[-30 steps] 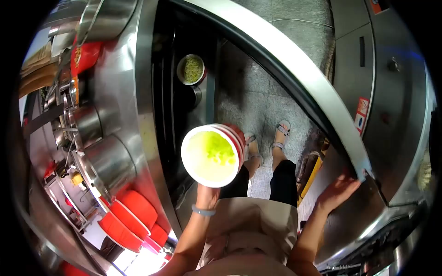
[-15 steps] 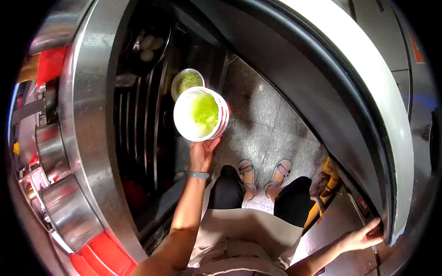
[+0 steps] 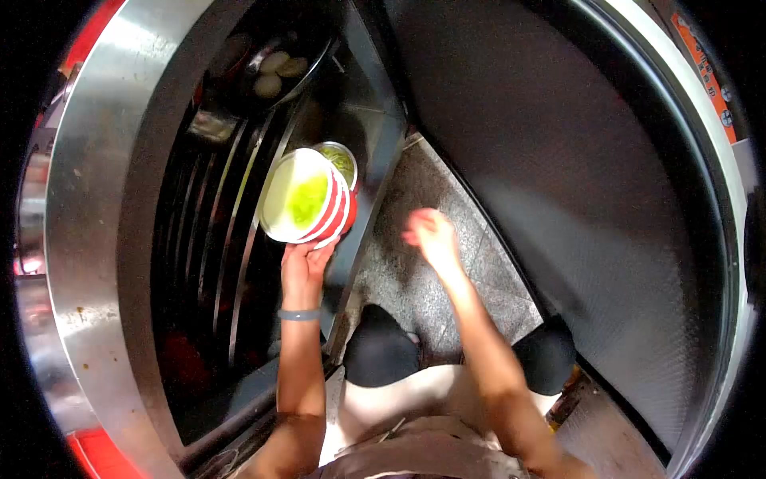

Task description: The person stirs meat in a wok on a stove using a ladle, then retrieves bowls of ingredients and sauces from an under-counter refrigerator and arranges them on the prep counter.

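Observation:
My left hand point(image 3: 303, 270) is closed around the lower side of a stack of red-and-white paper bowls point(image 3: 337, 217), tilted so the top bowl's opening faces me. Light green food point(image 3: 309, 201) lies inside the top bowl, too blurred to name. Just behind the stack, partly hidden by it, is a round container point(image 3: 354, 166) of green shreds inside the cabinet. My right hand point(image 3: 432, 238) is in the air over the floor, right of the stack and touching nothing I can see. Motion smears its fingers.
The dark cabinet has a slatted rack point(image 3: 227, 231) and a metal bowl point(image 3: 319, 62) with several pale, egg-like things point(image 3: 268, 85). A steel frame point(image 3: 88, 239) borders it on the left. The wide open door point(image 3: 590, 184) stands on the right, above the tiled floor point(image 3: 431, 176).
My right hand has left the door's edge and come in toward the stack. My left hand has carried the bowls further into the cabinet, and my view has moved closer.

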Available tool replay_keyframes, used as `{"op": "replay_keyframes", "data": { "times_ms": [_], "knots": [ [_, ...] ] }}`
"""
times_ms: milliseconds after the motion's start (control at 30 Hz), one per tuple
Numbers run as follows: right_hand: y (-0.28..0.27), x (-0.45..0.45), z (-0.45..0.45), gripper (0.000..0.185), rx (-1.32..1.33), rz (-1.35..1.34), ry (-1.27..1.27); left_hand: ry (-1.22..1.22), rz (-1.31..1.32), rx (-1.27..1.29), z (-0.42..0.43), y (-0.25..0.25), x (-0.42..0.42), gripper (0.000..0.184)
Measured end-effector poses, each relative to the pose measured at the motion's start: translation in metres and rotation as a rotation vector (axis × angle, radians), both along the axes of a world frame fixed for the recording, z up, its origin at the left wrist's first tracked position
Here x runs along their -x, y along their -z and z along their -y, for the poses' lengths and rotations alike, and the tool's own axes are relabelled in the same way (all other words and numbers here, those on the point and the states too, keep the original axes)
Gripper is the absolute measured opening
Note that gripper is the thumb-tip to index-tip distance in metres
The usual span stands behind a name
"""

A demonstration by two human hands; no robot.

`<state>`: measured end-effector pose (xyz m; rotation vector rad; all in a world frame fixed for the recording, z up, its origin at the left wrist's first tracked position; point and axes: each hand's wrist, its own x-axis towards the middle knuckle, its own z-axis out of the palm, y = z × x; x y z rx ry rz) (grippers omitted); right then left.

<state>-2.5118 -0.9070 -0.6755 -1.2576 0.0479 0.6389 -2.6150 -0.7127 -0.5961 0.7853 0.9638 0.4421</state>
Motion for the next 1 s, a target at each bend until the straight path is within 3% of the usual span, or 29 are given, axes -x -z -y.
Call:
{"op": "replay_keyframes", "data": {
  "times_ms": [33, 100, 200, 233, 300, 400, 567, 633, 700, 800, 867, 900, 967, 1000],
  "knots": [
    [0.040, -0.015, -0.041, 0.022, 0.008, -0.073, -0.171, -0.031, 0.006, 0.025, -0.001, -0.003, 0.000, 0.048],
    [0.040, -0.028, -0.089, 0.029, -0.225, -0.301, -0.157, 0.035, -0.033, -0.007, -0.010, -0.002, 0.001, 0.043],
    [0.045, -0.046, -0.134, 0.040, -0.090, -0.382, -0.450, -0.012, -0.016, -0.014, -0.009, -0.005, -0.003, 0.043],
    [0.045, -0.048, -0.147, 0.036, -0.021, -0.304, -0.481, -0.010, -0.020, -0.017, -0.009, -0.007, -0.003, 0.044],
    [0.048, -0.046, -0.162, 0.029, 0.045, -0.142, -0.312, -0.025, -0.002, -0.027, -0.013, -0.003, -0.004, 0.045],
    [0.053, -0.059, -0.167, 0.026, 0.182, -0.036, -0.280, -0.016, 0.018, -0.001, -0.025, 0.004, -0.004, 0.047],
    [0.072, -0.087, -0.175, 0.023, 0.141, -0.075, -0.217, -0.006, 0.009, 0.032, -0.039, 0.020, -0.007, 0.046],
    [0.071, -0.102, -0.175, 0.028, 0.111, -0.025, -0.306, -0.036, 0.041, 0.072, -0.043, 0.025, -0.008, 0.045],
    [0.067, -0.109, -0.171, 0.027, 0.101, -0.014, -0.306, -0.018, 0.061, 0.016, -0.042, 0.028, -0.015, 0.034],
    [0.075, -0.120, -0.173, 0.026, 0.161, 0.139, -0.238, 0.016, 0.096, 0.018, -0.044, 0.029, -0.029, 0.031],
    [0.072, -0.116, -0.177, 0.024, 0.422, 0.676, -0.099, 0.021, 0.167, 0.046, -0.050, 0.035, -0.024, 0.031],
    [0.082, -0.124, -0.180, 0.024, 0.412, 0.657, -0.102, 0.008, 0.147, 0.057, -0.052, 0.038, -0.036, 0.031],
    [0.054, -0.120, -0.168, 0.023, 0.208, 0.273, -0.154, 0.038, 0.202, 0.075, -0.056, 0.043, -0.043, 0.033],
    [0.055, -0.121, -0.170, 0.023, 0.208, 0.283, -0.149, 0.028, 0.205, 0.073, -0.059, 0.046, -0.045, 0.033]
  ]
}}
